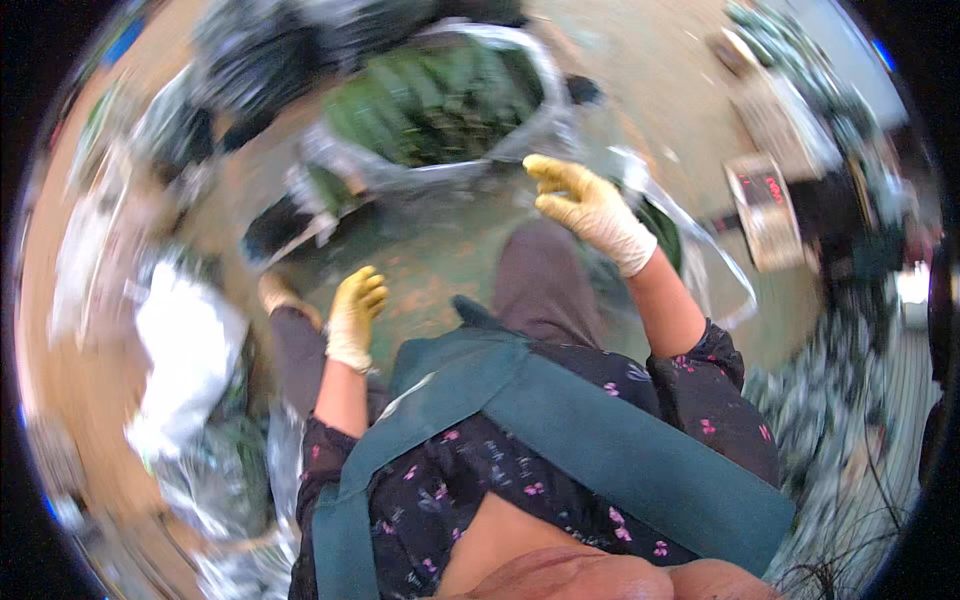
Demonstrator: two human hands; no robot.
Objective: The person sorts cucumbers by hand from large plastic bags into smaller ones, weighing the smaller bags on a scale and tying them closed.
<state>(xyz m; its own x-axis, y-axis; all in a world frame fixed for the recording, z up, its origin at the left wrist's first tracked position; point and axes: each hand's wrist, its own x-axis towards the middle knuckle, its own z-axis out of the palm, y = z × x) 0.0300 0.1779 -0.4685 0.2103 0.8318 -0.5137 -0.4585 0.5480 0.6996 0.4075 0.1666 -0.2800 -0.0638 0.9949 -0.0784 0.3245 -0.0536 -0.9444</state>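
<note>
My left hand [355, 316], in a yellow-coated work glove with a white cuff, is above the floor left of my lap. Its fingers are half curled and its palm is hidden; I see nothing in it. Farther forward, my right hand [589, 210] wears a matching glove. Its fingers are slightly apart, with nothing between them. Just beyond that hand lies a wide clear plastic bag [559, 112], its mouth spread around packed long green produce [442, 97], too blurred to name. Beside my right wrist is another plastic bag [720, 255] with something green in it.
A digital scale display [765, 206] with red digits is at the right, near a carton [784, 124]. Dark filled bags [255, 67] stand at the far left. A white sack [187, 345] and a clear bag of green produce [217, 472] are on my left. Wrapped bundles [817, 390] lie right.
</note>
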